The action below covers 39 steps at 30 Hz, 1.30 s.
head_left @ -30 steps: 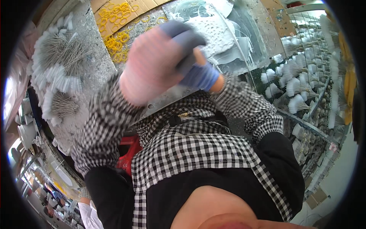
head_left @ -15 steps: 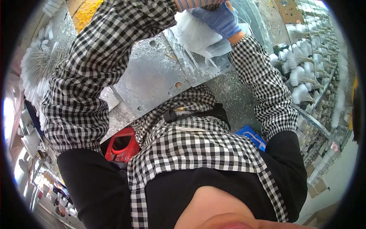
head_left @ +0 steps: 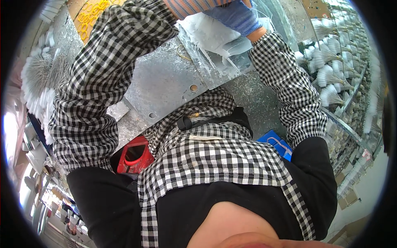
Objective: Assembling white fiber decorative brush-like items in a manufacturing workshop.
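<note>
At the top edge, my left hand wears an orange-and-grey striped glove; its fingers are cut off or hidden. Against it is my right hand in a blue glove, fingers curled closed, whatever they hold being hidden. A small dark patch shows between the two gloves. Beneath the hands, translucent white, sheet-like material with ragged edges lies on a metal plate streaked with white residue. A flat metal plate with round holes adjoins it, closer to my body.
Yellow rings lie on a brown board at far left. White bristle bundles with wire-like stems are heaped at left; more bristle bundles fill a rack at right. A red plastic object and a blue object flank my lap.
My left hand and sleeve have shifted slightly left in the picture. The right hand stays close to it, still curled, over the white material.
</note>
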### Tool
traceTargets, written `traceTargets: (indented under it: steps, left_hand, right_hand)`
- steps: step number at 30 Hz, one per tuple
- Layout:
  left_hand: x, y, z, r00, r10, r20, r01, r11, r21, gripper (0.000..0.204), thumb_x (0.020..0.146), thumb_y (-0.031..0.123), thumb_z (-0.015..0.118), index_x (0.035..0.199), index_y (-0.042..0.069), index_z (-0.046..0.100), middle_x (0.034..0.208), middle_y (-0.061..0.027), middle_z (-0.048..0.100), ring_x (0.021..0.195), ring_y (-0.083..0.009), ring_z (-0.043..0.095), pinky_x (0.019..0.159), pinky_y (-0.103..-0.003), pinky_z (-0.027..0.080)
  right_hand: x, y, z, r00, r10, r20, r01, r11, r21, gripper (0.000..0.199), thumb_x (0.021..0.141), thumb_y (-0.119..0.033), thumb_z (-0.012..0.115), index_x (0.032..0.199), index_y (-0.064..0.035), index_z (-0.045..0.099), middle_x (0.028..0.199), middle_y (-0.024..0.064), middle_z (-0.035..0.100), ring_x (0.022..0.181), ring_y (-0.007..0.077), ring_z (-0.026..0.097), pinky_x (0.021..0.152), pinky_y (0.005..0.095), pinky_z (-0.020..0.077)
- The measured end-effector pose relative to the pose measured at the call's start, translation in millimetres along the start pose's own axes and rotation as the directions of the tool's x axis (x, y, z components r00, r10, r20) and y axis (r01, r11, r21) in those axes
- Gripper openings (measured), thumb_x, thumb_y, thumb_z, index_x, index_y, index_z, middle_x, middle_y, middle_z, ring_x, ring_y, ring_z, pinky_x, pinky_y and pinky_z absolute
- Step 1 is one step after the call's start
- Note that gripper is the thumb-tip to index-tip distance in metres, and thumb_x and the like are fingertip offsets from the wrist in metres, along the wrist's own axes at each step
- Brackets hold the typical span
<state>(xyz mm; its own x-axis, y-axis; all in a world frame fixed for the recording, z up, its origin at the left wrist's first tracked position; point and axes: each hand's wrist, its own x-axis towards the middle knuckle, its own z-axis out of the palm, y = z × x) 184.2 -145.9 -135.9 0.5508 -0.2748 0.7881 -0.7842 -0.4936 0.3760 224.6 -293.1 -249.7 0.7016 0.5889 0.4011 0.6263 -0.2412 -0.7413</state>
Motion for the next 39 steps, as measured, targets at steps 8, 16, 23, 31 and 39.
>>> traceTargets:
  steps: [8,16,23,31,39]
  left_hand:
    - [-12.7,2.2,-15.0,0.997,-0.062,-0.043,0.064,0.997,0.033,0.018,0.085,0.001,0.064,0.102,0.007,0.071,0.089,-0.0101,0.067,0.076,-0.0255,0.067,0.068,-0.034,0.055]
    - [-11.8,3.0,-16.7,0.996,-0.076,-0.052,0.076,0.997,-0.003,0.019,0.087,-0.001,0.064,0.103,0.007,0.071,0.09,-0.0096,0.067,0.077,-0.0239,0.067,0.069,-0.033,0.055]
    - [-10.9,9.1,-12.0,0.998,-0.054,-0.027,0.055,0.997,0.055,0.02,0.086,0.0,0.065,0.105,0.006,0.07,0.093,-0.0094,0.067,0.079,-0.0251,0.067,0.07,-0.033,0.056]
    - [-25.3,32.5,-9.6,0.999,0.049,-0.015,-0.045,0.983,0.177,0.024,0.082,0.003,0.068,0.106,0.006,0.07,0.097,-0.0093,0.066,0.083,-0.0263,0.068,0.072,-0.035,0.057]
    - [-22.5,29.5,-13.4,0.996,0.017,-0.084,-0.008,0.994,0.109,0.02,0.083,0.001,0.066,0.101,0.005,0.071,0.092,-0.0113,0.067,0.081,-0.0282,0.068,0.072,-0.037,0.056]
  right_hand:
    - [12.4,-7.1,-14.4,0.965,-0.005,0.262,-0.035,0.988,0.15,0.034,0.087,-0.026,0.079,0.115,-0.0072,0.071,0.107,0.0066,0.072,0.103,0.016,0.067,0.091,0.0336,0.0535]
    - [20.6,-2.7,-10.4,0.962,-0.03,0.271,0.031,1.0,0.003,0.029,0.086,-0.028,0.079,0.106,-0.0069,0.073,0.098,0.0071,0.073,0.096,0.017,0.068,0.086,0.0333,0.054]
    - [8.8,-0.9,-11.2,0.971,-0.095,0.218,0.056,0.983,0.177,0.027,0.089,-0.024,0.075,0.112,-0.0091,0.071,0.104,0.0069,0.073,0.1,0.0188,0.068,0.089,0.0335,0.054]
    - [5.9,-15.6,-13.7,0.943,-0.326,0.07,0.328,0.945,-0.018,0.022,0.088,-0.017,0.074,0.107,-0.0083,0.069,0.102,0.0102,0.07,0.101,0.022,0.067,0.084,0.0363,0.0539]
    - [8.1,-5.9,-6.7,0.973,-0.117,0.2,0.043,0.939,0.34,0.022,0.09,-0.015,0.072,0.109,-0.0061,0.068,0.104,0.0097,0.068,0.1,0.0208,0.064,0.088,0.0334,0.0527]
